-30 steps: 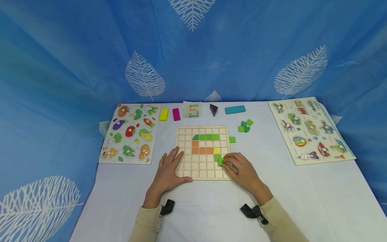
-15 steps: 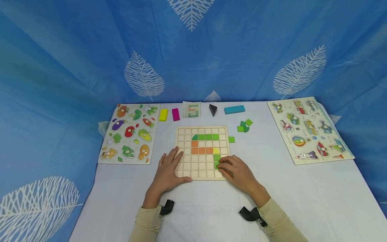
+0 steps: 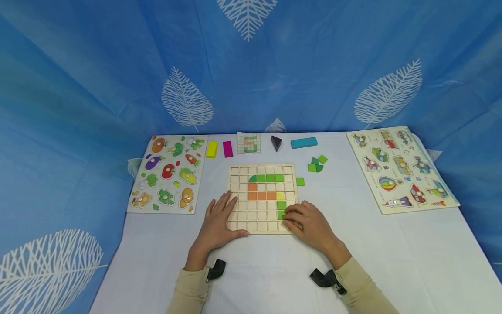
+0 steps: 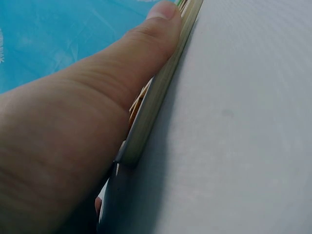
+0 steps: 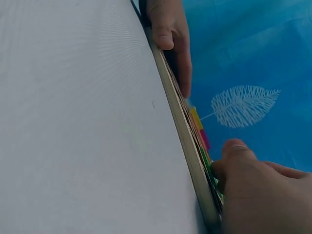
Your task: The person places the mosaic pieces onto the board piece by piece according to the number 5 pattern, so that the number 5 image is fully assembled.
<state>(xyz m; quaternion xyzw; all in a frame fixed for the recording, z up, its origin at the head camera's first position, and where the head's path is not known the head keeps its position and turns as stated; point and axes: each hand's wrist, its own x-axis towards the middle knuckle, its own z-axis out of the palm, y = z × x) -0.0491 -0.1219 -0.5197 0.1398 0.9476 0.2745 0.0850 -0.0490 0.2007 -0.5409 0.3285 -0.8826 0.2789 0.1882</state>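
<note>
A wooden grid board (image 3: 260, 224) lies in the middle of the white table. It holds a row of green tiles (image 3: 266, 178), orange tiles (image 3: 260, 196), a yellow-green tile (image 3: 280, 196) and a green tile (image 3: 281, 205) below that. My left hand (image 3: 217, 222) lies flat on the board's lower left corner, its thumb (image 4: 122, 73) along the board's front edge (image 4: 156, 97). My right hand (image 3: 310, 224) sits at the lower right corner with bent fingers. Its fingertips pinch a green tile (image 3: 280, 214) that sits in a cell there. The right wrist view shows its thumb (image 5: 234, 148) at the board's edge (image 5: 183, 126).
A vegetable peg puzzle (image 3: 168, 172) lies at the left and a vehicle puzzle (image 3: 400, 168) at the right. Behind the board are a yellow block (image 3: 212, 149), a magenta block (image 3: 228, 148), a pattern card (image 3: 249, 142), a dark wedge (image 3: 276, 142) and a teal block (image 3: 303, 142). Loose green tiles (image 3: 317, 163) lie at the right.
My right hand has moved slightly left and brought the green tile from above the board's right edge down into a cell. The left hand has stayed still.
</note>
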